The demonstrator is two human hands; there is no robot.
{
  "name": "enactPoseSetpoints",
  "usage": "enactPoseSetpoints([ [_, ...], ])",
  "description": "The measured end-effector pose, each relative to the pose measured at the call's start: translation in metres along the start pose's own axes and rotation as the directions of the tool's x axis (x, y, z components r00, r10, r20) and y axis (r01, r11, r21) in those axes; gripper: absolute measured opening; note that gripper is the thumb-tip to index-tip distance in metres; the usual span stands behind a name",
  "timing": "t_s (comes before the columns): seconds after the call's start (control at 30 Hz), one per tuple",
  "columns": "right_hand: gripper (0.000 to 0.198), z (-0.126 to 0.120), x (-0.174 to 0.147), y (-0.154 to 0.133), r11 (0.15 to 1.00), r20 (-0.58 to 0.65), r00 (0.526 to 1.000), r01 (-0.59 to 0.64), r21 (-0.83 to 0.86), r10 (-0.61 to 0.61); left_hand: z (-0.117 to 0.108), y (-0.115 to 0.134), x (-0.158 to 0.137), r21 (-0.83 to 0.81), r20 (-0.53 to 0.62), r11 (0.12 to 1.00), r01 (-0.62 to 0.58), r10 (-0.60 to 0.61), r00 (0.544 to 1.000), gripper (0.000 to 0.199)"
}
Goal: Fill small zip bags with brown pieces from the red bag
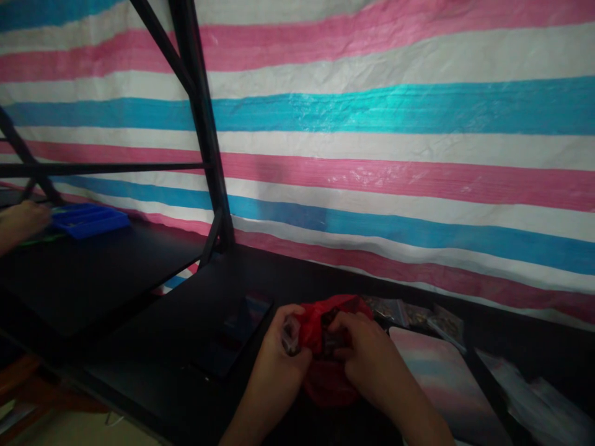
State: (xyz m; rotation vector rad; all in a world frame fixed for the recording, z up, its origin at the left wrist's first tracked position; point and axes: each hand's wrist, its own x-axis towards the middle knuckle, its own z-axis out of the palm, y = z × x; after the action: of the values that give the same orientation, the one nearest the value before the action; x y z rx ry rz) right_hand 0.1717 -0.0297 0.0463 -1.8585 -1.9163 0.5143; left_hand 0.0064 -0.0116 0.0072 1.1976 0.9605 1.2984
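Observation:
A red plastic bag (337, 385) lies on the black table in front of me, its mouth open and dark contents showing inside. My left hand (284, 356) is closed at the bag's left edge. Between its thumb and fingers also shows a small clear plastic bag (290, 334). My right hand (367, 356) reaches into the mouth of the red bag from the right. Its fingers are curled together among the dark contents, and what they pinch is hidden.
Clear packets of small parts (416, 314) lie behind a pale, shiny flat panel (439, 365) on the right, near empty-looking clear bags (534, 396). A dark tablet or phone (232, 334) lies left. Another person's hand (25, 222) is beside a blue tray (90, 221). A black post (204, 136) stands behind.

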Motion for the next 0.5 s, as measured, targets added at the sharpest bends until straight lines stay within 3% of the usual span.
enactPoseSetpoints([
  [0.13,0.033,0.007,0.000,0.007,0.982,-0.034,0.999,0.013,0.191,-0.006,-0.004,0.007,0.001,-0.109,-0.041,0.991,0.081,-0.086,0.995,0.048],
  [0.27,0.026,0.010,0.001,0.008,0.896,0.015,1.000,0.004,0.445,-0.012,-0.008,0.009,0.000,-0.187,-0.062,0.973,0.136,-0.149,0.987,0.054],
  [0.5,0.025,0.006,0.008,0.022,0.780,0.018,0.999,0.023,0.626,-0.044,-0.007,0.002,0.005,-0.115,-0.071,0.993,-0.029,0.021,0.997,0.047],
])
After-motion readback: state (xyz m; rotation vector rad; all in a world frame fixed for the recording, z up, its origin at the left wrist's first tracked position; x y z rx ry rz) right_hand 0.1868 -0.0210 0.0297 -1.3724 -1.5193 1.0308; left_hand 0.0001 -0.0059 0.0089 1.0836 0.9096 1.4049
